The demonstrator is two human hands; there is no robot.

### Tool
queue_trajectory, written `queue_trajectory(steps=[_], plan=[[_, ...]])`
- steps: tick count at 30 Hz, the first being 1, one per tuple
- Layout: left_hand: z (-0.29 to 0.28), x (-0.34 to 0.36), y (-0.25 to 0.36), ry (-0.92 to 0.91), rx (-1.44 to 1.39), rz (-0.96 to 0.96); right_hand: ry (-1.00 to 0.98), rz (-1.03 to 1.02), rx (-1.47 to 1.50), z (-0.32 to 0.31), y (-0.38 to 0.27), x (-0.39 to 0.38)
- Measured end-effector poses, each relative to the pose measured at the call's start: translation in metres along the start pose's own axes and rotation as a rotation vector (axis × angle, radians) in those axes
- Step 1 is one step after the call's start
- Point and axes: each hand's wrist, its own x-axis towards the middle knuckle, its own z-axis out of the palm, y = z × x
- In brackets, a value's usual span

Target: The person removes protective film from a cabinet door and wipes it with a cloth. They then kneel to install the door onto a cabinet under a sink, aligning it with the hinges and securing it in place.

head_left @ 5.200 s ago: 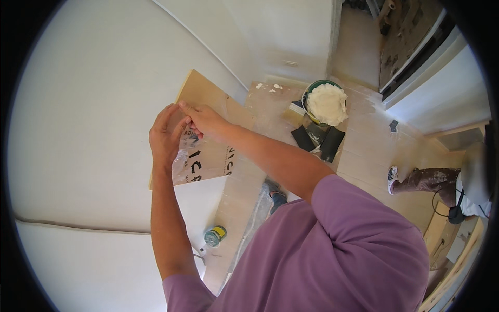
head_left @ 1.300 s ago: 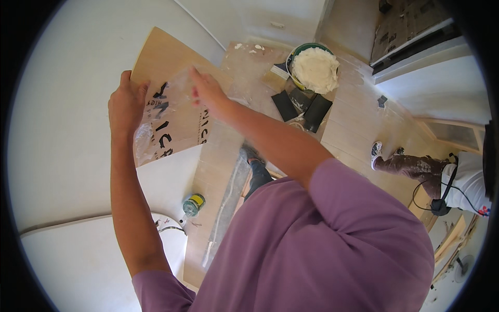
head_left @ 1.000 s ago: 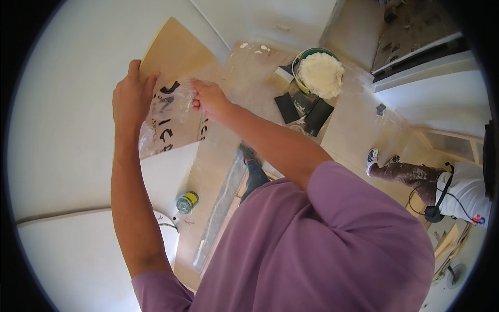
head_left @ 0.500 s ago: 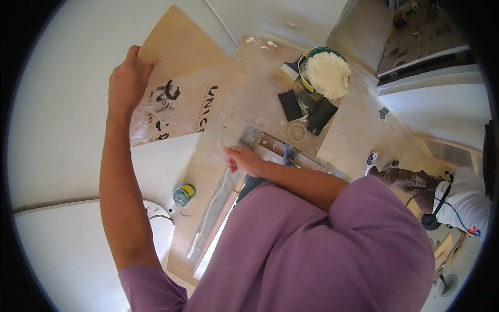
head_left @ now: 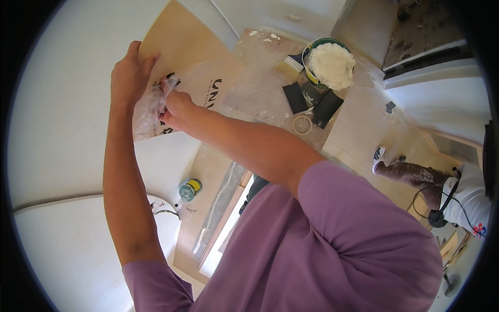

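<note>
My left hand [head_left: 130, 78] grips the upper left edge of a thin tan board [head_left: 182, 34] held against the white wall. Printed clear plastic film [head_left: 218, 75] covers the lower part of the board; the upper part shows bare. My right hand [head_left: 178, 106] is closed on crumpled film [head_left: 155, 101] over the board's lower left area, just below and right of my left hand. The tips of its fingers are partly hidden in the film.
A bucket [head_left: 331, 62] of off-white paste, a wide brush [head_left: 290, 65], black pads [head_left: 326, 108] and a ring [head_left: 302, 125] lie on the floor sheet [head_left: 254, 93]. A tin [head_left: 189, 190] stands lower left. A co-worker's legs and torso [head_left: 416, 177] are at right.
My right hand, half a second ago low by my body, has moved up and left onto the board and into the film. My left hand and the board have risen slightly since a second ago.
</note>
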Motion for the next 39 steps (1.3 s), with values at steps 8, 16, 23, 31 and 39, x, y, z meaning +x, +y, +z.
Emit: queue_trajectory(steps=[8,16,23,31,39], plan=[[0.003,0.009,-0.011,0.002,-0.001,0.06,-0.011,0.076,-0.442,-0.058,-0.029,-0.036],[0.004,0.007,0.004,-0.035,-0.012,-0.053,0.037,0.067,-0.761,-0.14,-0.046,-0.082],[0.004,0.011,-0.003,-0.063,-0.007,-0.11,-0.045,0.041,-0.9,-0.232,-0.063,-0.079],[0.006,0.032,-0.011,-0.235,-0.093,-0.202,0.421,-0.136,-0.291,-0.278,-0.095,-0.098],[0.026,0.064,-0.037,-0.131,0.03,-0.056,0.38,-0.056,-0.671,-0.08,0.028,-0.05]])
